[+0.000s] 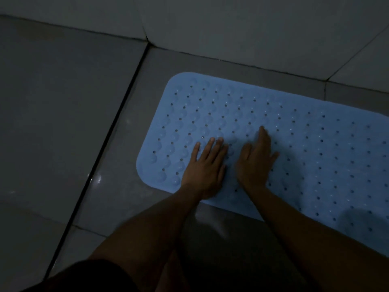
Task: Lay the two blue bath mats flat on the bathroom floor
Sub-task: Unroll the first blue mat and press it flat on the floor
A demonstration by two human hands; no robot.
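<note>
place: bathroom | cues: grey floor tiles (63,123); perforated blue bath mat (294,144)

One pale blue rubber bath mat (273,131), rectangular with rounded corners, pierced by rows of small round holes and dimpled with suction-cup bumps. It lies flat on the grey tiled floor, close beside the wall and running along its base. Its left end stops short of a dark floor joint; its right end runs out of view. No second mat is in sight.
</note>
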